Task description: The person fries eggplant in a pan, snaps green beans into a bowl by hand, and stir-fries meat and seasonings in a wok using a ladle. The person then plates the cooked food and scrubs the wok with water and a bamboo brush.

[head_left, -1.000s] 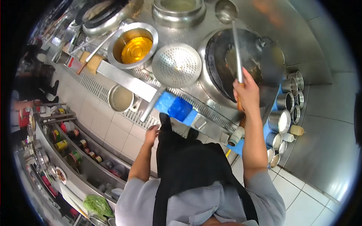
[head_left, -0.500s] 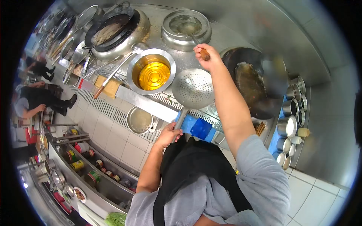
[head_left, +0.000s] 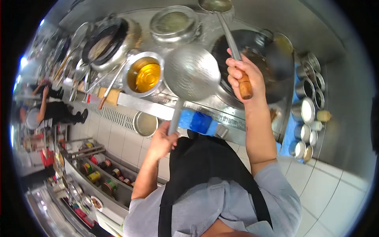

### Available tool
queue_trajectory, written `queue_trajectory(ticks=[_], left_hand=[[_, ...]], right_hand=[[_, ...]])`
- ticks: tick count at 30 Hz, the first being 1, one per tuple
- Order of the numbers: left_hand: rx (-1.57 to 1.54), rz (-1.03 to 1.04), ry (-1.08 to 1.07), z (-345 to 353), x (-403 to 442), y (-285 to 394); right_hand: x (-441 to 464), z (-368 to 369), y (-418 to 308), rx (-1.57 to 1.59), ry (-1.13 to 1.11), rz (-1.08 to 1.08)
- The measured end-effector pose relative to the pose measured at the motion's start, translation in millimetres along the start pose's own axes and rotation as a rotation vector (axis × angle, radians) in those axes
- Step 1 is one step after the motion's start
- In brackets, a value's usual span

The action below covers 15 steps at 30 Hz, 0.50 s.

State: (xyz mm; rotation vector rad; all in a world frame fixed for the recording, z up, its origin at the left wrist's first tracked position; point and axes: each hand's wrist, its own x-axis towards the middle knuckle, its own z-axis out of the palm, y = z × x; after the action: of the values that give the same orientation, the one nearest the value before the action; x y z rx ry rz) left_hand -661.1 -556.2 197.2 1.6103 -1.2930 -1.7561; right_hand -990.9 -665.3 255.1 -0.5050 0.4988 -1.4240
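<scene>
Wrapped around the grey handle of a perforated strainer (head_left: 191, 71) is my left hand (head_left: 162, 141). The strainer's wide bowl is raised over the stove front, between the oil pot (head_left: 127, 75) and the black wok (head_left: 222, 49). My right hand (head_left: 249, 77) is closed on the ladle (head_left: 229, 35), around the lower metal shaft and wooden grip. The ladle's bowl reaches beyond the wok's far side and appears to hold some liquid. Yellow oil (head_left: 148, 78) lies in the metal pot. What is inside the wok is dark and partly covered by my right hand.
A round metal container (head_left: 173, 21) with cloudy liquid stands at the back. Another wok (head_left: 104, 43) is at the back left. Blue cloth (head_left: 201, 121) lies at the front edge. Several metal cups (head_left: 308, 110) line the right side. Two people stand far left.
My right hand has moved right and nearer me, lifting the ladle out of the back container. My left hand has raised the strainer slightly. The head view has shifted.
</scene>
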Motion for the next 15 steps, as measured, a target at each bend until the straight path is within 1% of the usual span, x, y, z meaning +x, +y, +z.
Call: queue_trajectory(ticks=[1, 2, 3, 5, 6, 9, 11, 15], left_hand=[[0.045, 0.019, 0.057, 2, 3, 12], [0.024, 0.089, 0.078, 4, 5, 10], [-0.042, 0.116, 0.074, 9, -1, 19], [0.051, 0.113, 0.125, 24, -9, 30], [0.070, 0.162, 0.171, 39, -11, 36], [0.276, 0.232, 0.150, 70, 13, 56], [0.220, 0.222, 0.056, 96, 47, 67], [-0.126, 0.104, -0.237, 149, 122, 67]], right_hand=[[-21, 4, -10, -0.054, 0.037, -0.012], [-39, 4, -20, -0.088, 0.066, -0.015], [-57, 3, -28, -0.118, 0.095, -0.014], [-89, -8, -40, -0.127, 0.117, 0.012], [-106, -13, -44, -0.113, 0.142, 0.007], [-137, -32, -54, -0.143, 0.204, -0.006], [-154, -48, -56, -0.177, 0.239, -0.010], [-175, -80, -59, -0.271, 0.297, -0.015]])
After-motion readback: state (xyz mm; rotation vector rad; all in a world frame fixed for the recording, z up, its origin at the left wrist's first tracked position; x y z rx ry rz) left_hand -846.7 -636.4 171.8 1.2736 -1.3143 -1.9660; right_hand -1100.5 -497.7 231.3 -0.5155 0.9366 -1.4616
